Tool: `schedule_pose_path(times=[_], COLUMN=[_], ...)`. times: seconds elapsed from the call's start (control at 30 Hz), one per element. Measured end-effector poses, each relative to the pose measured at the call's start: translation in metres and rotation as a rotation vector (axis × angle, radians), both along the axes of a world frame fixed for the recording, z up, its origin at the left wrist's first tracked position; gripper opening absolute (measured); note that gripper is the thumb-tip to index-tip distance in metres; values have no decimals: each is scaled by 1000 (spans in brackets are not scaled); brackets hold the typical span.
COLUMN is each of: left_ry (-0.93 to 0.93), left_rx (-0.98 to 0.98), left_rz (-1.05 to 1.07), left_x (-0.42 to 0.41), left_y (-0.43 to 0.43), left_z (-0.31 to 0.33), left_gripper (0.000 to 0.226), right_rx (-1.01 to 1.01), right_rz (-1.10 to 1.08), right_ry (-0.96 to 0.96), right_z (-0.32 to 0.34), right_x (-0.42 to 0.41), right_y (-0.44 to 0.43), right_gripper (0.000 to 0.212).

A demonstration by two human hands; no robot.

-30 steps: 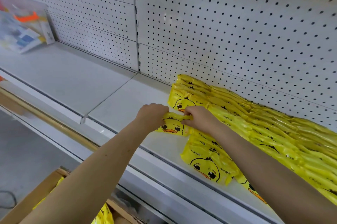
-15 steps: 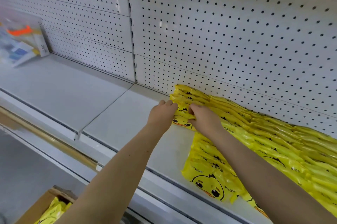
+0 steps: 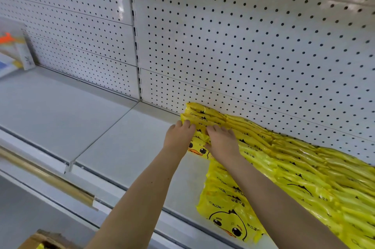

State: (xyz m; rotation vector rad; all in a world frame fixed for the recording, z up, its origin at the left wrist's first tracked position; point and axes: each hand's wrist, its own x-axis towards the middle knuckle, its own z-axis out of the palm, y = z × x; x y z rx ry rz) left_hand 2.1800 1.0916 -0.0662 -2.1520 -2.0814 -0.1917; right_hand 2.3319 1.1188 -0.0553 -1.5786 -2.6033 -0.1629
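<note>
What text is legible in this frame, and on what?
"ckak": on the front yellow duck packet, repeated on packets behind it.
Chinese characters beside it: too blurred to read.
Print on the boxes at far left: too blurred.

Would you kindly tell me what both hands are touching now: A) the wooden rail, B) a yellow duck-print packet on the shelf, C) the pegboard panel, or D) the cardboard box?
B: the left hand and the right hand both rest on the yellow duck-print packet, its duck face showing between them.
</note>
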Motion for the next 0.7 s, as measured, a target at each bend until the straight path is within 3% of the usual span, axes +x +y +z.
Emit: schedule_pose_path(times=[0.47,0.7], left_ry=[100,4], left_rx=[25,66], left_rz=[8,44], left_x=[-5,-20], left_y=[-42,-97], left_z=[26,50], left_gripper=[51,51], right_rx=[-25,1], right_rz=[-89,-71], right_ry=[26,107], right_z=[30,54], right_x=[8,0], right_y=[-36,-82], right_gripper=[51,50])
